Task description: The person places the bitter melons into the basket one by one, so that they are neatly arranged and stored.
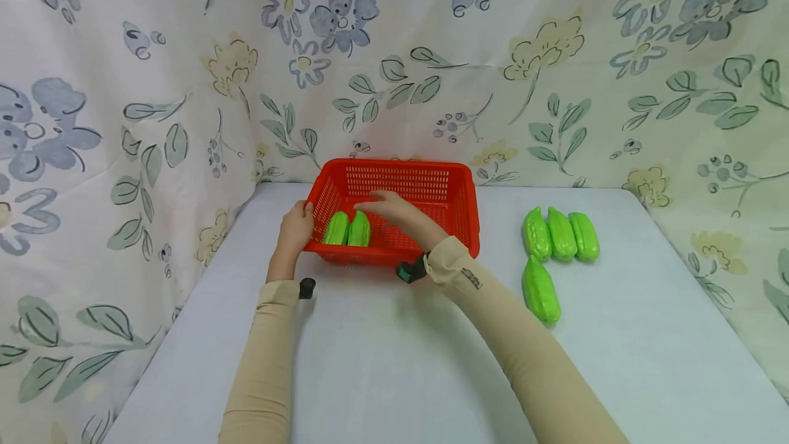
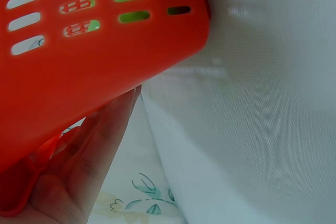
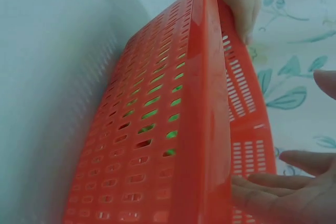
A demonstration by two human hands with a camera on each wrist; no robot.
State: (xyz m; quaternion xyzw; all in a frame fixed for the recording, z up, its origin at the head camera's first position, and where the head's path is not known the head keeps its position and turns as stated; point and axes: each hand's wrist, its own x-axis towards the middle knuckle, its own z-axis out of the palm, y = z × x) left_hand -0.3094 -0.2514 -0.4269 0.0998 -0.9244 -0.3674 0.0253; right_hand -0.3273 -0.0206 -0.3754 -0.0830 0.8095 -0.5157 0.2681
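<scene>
A red plastic basket [image 1: 394,252] with slotted walls stands toward the back of the table. Inside it, at the left, two glossy green gourd-like pieces [image 1: 336,229] lie side by side. My left hand [image 1: 297,226] grips the basket's left rim; in the left wrist view the fingers [image 2: 107,129] reach along the outside of the wall. Over the basket's middle, my right hand [image 1: 401,214] is extended with nothing in it, its fingertips near the right-hand green piece [image 1: 359,229]. The right wrist view shows those fingers [image 3: 278,182] straight and spread above the rim.
To the right of the basket, several similar green pieces [image 1: 562,234] lie on the white table [image 1: 382,355]: a row of three, and one [image 1: 541,291] in front. Floral cloth [image 1: 419,53] hangs behind the table and along its sides.
</scene>
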